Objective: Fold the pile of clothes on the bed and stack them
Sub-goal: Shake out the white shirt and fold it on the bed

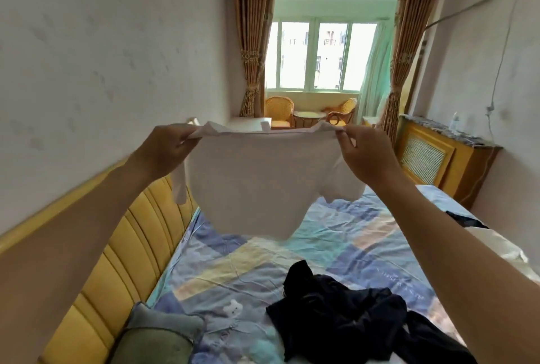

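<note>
White garment held up in the air above the bed, risk of slipping or folding crooked.

The left hand [166, 150] and right hand [365, 156] pinch the top edge of the white garment [257, 185] with their fingers; the grip is small, so a corner can slip and drop onto the dark clothes [350, 314] on the bed [233, 270].

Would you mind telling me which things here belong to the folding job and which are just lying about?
Part of the job: white garment, pinched by left hand and right hand; dark clothes pile; bed.

Lying about: green cushion, wicker chairs, small round table, curtains.
</note>
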